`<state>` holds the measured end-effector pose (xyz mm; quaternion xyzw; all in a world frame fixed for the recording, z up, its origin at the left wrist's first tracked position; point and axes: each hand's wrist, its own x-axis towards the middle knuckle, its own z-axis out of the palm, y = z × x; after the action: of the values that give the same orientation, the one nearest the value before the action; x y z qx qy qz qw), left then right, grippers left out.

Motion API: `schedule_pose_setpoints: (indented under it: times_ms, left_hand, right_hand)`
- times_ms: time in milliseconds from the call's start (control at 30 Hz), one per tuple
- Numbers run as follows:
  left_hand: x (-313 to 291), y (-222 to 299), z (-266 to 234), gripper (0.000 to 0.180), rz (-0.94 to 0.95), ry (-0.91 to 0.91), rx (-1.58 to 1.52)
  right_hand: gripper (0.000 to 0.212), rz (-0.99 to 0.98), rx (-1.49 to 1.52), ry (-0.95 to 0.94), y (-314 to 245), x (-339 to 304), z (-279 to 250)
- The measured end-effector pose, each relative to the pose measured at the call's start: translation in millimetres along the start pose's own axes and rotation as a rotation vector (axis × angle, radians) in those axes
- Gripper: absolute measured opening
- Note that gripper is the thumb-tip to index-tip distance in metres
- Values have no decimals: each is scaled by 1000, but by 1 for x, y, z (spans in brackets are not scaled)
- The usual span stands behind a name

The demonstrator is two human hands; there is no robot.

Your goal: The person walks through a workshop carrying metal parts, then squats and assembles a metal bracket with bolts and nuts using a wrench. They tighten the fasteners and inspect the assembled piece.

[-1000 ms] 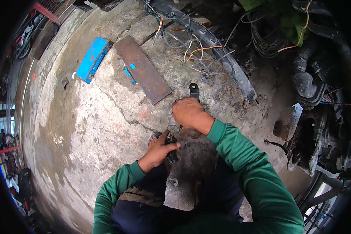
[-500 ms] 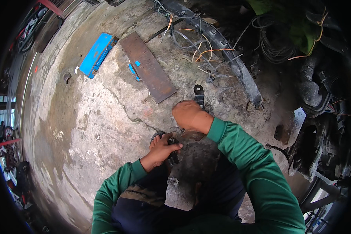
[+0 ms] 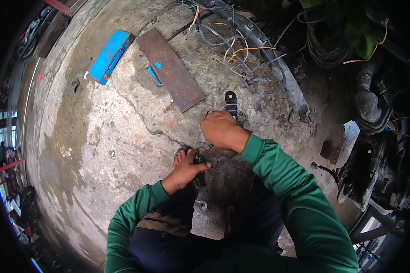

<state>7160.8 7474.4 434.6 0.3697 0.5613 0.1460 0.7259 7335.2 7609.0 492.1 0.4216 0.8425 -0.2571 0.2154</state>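
Black part (image 3: 198, 182) sat in the left hand (image 3: 185, 171), low and near the middle of the view, above the knees. Left hand: fingers wrapped around the part, thumb laid across it; the part's full shape was covered by the hand. Right hand (image 3: 221, 129): curled, knuckles up, just beyond and to the right of the left one; fingertips hidden, so could not tell whether they pinched anything. A thin, blurred, see-through item showed in the gap between the hands; its kind could not be made out.

Black strap (image 3: 231, 101) with a hole at its far end lay on the concrete floor (image 3: 109, 141), just past the right knuckles. Farther off and to the left: a rusty plate (image 3: 171, 68), lying aslant, with a small blue handle (image 3: 153, 76) beside its left edge. Blue box (image 3: 108, 57) lay left of the plate, apart from it. Upper right: a long dark bar (image 3: 278, 68), with loose wires (image 3: 255, 48) against it.
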Motion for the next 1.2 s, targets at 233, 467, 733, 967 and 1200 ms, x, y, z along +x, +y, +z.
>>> schedule_pose_setpoints:
  times_ms: [233, 467, 733, 967, 1200]
  left_hand:
    - [2, -12, -5, 66, 70, 61, 113]
    - [-1, -7, 0, 63, 53, 35, 42]
    - [-3, -2, -5, 83, 44, 103, 490]
    - [1, -30, -8, 85, 20, 188, 577]
    - [-1, -24, -6, 83, 20, 168, 541]
  right_hand:
    - [22, -44, -30, 157, -9, 5, 11]
    - [21, -75, -49, 74, -1, -2, 5]
    - [18, 85, 259, 348, 73, -41, -14]
    - [15, 47, 115, 266, 73, -37, 20]
    - [15, -153, 6, 317, 86, -45, 26]
